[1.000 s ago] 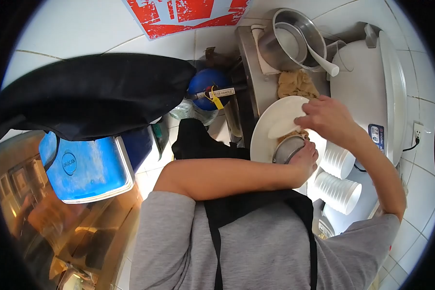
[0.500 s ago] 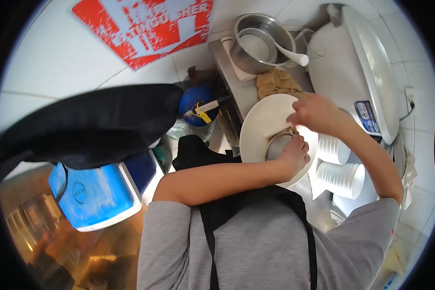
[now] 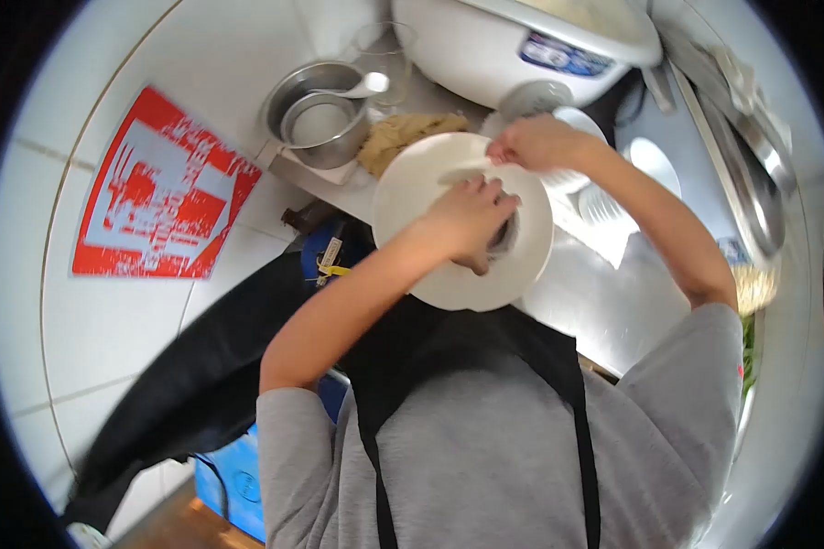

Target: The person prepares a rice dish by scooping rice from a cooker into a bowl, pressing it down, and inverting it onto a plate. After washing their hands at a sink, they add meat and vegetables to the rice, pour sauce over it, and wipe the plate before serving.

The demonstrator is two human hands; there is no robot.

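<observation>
A round white plate (image 3: 412,265) lies on the steel counter in front of my chest. My left hand (image 3: 471,220) is over the middle of the plate, its fingers wrapped round a small metal ring or cup (image 3: 506,232), mostly covered by the hand. My right hand (image 3: 531,144) is at the plate's upper right rim with its fingers pinched together; what they hold, if anything, is too small to make out.
Behind the plate are a tan cloth (image 3: 403,139), a steel pot (image 3: 316,151) with a white spoon (image 3: 373,85) and a clear glass (image 3: 384,55). A big white tub (image 3: 467,46) stands at the back. Stacked white cups (image 3: 604,203) lie right of the plate.
The view has turned and shifted, so plate and pot appear further left. My left hand now covers more of the metal ring. My right hand has moved from above the plate to its rim.
</observation>
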